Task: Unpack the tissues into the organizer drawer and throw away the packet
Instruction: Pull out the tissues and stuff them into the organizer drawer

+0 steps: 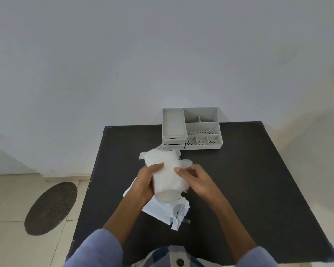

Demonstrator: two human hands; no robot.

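Tissues, a thick white wad of them, sit right between both hands above the middle of the black table. Starting at the far left, a dark round mat lies on the pale tiled floor beside the table. Moving in, the left hand wraps around the left side of the wad, thumb pressed on its front, fingers curled behind it and clamped firmly. The stack itself is blurred, fluffy and loose at its far end, more compact at the near end. Below it, flat on the table, lies the crumpled white packet, torn open, with a ragged edge toward the person. On the other side, the right hand presses its fingertips against the right edge of the tissues, fingers bent and closed onto them. Both forearms come up from blue sleeves at the bottom. Farther back and to the right, the grey organizer stands at the table's far edge against the white wall, its top compartments open, and small drawers stacked at its front left, just beyond the tissues.
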